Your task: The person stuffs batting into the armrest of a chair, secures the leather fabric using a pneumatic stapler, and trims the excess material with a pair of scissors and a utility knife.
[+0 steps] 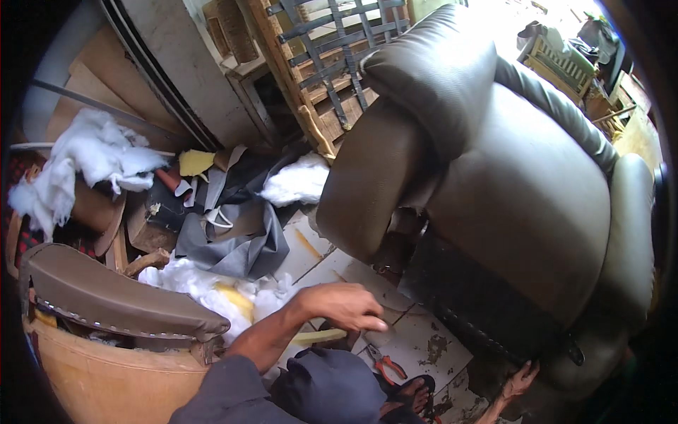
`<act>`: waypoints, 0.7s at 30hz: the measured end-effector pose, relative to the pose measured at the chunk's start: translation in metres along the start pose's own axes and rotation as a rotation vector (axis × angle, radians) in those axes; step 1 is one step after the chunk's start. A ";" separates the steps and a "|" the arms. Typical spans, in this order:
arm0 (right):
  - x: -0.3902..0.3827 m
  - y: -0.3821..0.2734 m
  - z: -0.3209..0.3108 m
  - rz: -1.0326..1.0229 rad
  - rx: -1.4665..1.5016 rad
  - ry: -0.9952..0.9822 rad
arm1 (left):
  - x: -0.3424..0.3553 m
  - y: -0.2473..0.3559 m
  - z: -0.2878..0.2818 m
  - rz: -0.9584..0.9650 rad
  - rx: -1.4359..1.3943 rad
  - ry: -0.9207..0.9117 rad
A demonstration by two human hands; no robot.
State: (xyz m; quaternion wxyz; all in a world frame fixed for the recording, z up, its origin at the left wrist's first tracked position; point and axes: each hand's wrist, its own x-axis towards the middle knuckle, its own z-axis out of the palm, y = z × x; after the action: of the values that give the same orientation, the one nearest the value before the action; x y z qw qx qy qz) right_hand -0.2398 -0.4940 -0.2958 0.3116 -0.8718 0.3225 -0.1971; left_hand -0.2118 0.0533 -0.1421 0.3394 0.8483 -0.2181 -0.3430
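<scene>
My left hand (346,305) is above the floor left of the brown leather recliner (522,212), fingers curled, palm hidden; I cannot tell what, if anything, it holds. Below it lie a pale yellow strip (318,337) and red-handled pliers (390,369), near my sandalled foot (417,392). My right hand (520,381) grips the recliner's lower edge, under a black panel (466,290) with a stapled border. At lower left, a curved wooden piece (113,374) carries a stapled brown padded top (120,293).
White fibre stuffing (92,155), grey leather scraps (233,240) and wood offcuts are heaped at left. A webbed wooden frame (311,71) leans behind, beside a pale door-like panel (166,63). More furniture (558,63) stands at back right. The tiled floor (431,339) is patchy.
</scene>
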 end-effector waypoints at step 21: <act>-0.123 -0.290 0.020 -0.899 -0.311 -1.492 | -0.003 -0.171 -0.018 -0.873 0.157 0.926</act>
State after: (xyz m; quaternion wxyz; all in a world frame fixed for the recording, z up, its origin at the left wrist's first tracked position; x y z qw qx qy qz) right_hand -0.1893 -0.2277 -0.1338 0.2120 -0.8499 -0.3148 0.3654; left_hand -0.1774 0.1781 -0.2556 0.1644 0.9417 0.2920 -0.0309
